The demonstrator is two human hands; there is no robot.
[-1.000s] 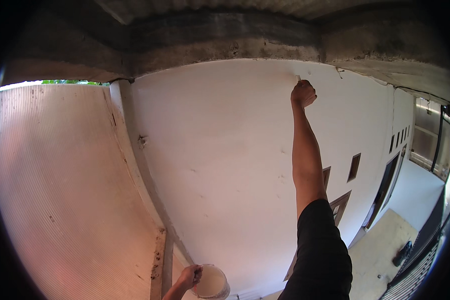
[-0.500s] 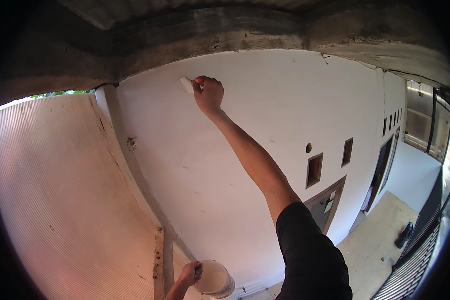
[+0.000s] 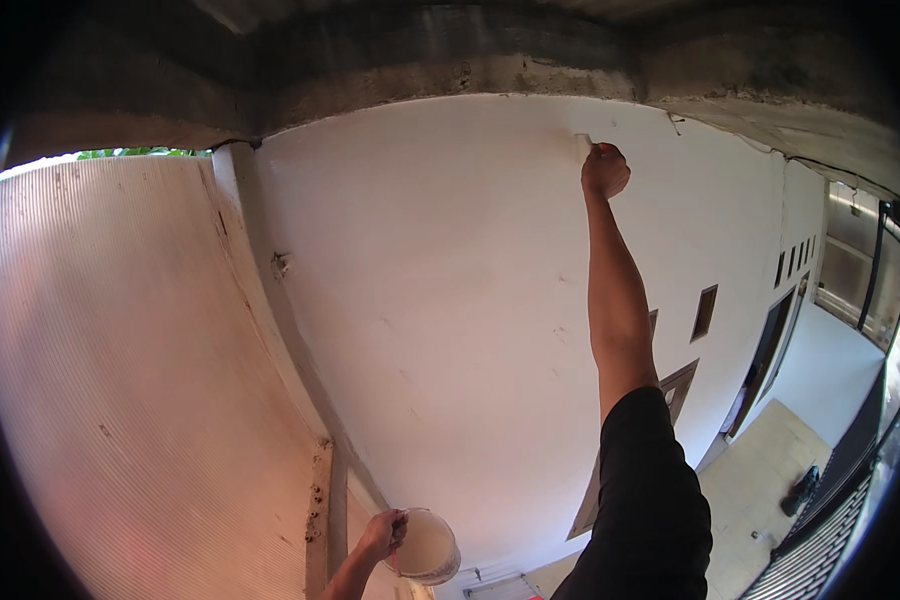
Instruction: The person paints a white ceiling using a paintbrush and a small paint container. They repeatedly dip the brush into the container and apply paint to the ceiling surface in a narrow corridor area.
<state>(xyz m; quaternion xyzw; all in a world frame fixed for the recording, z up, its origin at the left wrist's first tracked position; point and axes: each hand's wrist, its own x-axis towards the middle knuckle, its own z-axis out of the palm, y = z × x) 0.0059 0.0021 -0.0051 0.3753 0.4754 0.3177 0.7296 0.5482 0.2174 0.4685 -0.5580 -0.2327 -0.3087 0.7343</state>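
Observation:
High on the white wall (image 3: 450,300), my right hand (image 3: 607,170) is closed around a paintbrush. The pale bristles of the paintbrush (image 3: 583,146) lie against the wall just below the concrete beam; most of its handle is hidden in my fist. Low down, my left hand (image 3: 383,534) is closed on the handle of a small whitish bucket (image 3: 450,566). Pale paint (image 3: 425,543) shows inside the bucket, which hangs slightly tilted with splattered sides.
A rough concrete beam (image 3: 450,70) runs overhead. Corrugated translucent sheeting (image 3: 140,370) and a post (image 3: 270,280) stand at the left. To the right are a small wall opening (image 3: 704,312), a doorway (image 3: 767,340), the floor (image 3: 770,470) and dark slatted metal (image 3: 820,545).
My right hand has swept the paintbrush to the right along the upper wall, with the arm now nearly straight up. The bucket stays in my left hand, almost in place.

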